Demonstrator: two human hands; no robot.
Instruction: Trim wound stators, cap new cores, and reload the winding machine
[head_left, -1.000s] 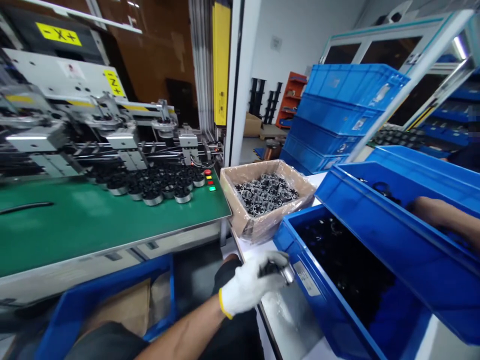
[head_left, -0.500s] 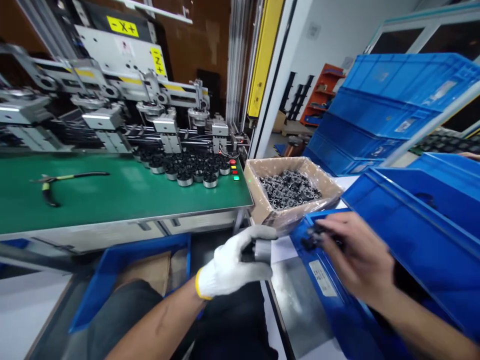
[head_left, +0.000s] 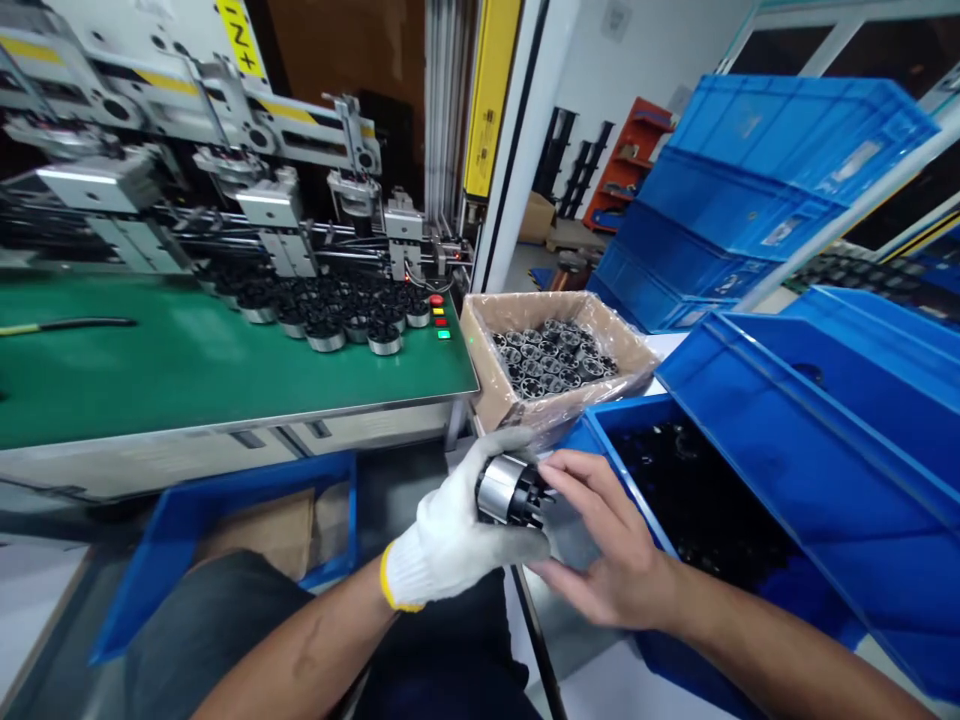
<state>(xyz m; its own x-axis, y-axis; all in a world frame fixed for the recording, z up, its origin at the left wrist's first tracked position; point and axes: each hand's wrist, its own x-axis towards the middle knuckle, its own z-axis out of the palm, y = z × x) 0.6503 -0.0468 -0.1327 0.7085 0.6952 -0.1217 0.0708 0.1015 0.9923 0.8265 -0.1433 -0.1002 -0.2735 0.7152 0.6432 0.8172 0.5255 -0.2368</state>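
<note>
Hands meet low at the center of the frame, where the left hand (head_left: pixel 442 535), in a white knit glove with a yellow cuff, curls around a cylindrical part (head_left: pixel 501 487), its smooth silver band bright between black ends. Facing it, the bare right hand (head_left: pixel 615 560) has thumb and forefinger parted about the pronged end; whether the fingertips press on it cannot be told. Gripping the outer band appears to leave those slim prongs exposed to bare fingers. Just beyond, a cardboard box (head_left: pixel 491 385) lined with crinkled clear plastic holds ringed pieces (head_left: pixel 555 355), probably set there for easy reach. At right, a blue bin (head_left: pixel 606 440) of rigid plastic contains a dark jumble of pieces (head_left: pixel 697 490), a second blue bin (head_left: pixel 787 410) overlapping it in view. On the smooth green tabletop (head_left: pixel 112 390) at left, short silver-and-black cylinders (head_left: pixel 325 335) stand massed before metal machinery (head_left: pixel 277 210), seemingly packed close to save space. Blue crates (head_left: pixel 757 200) rise in a stack, upper right.
</note>
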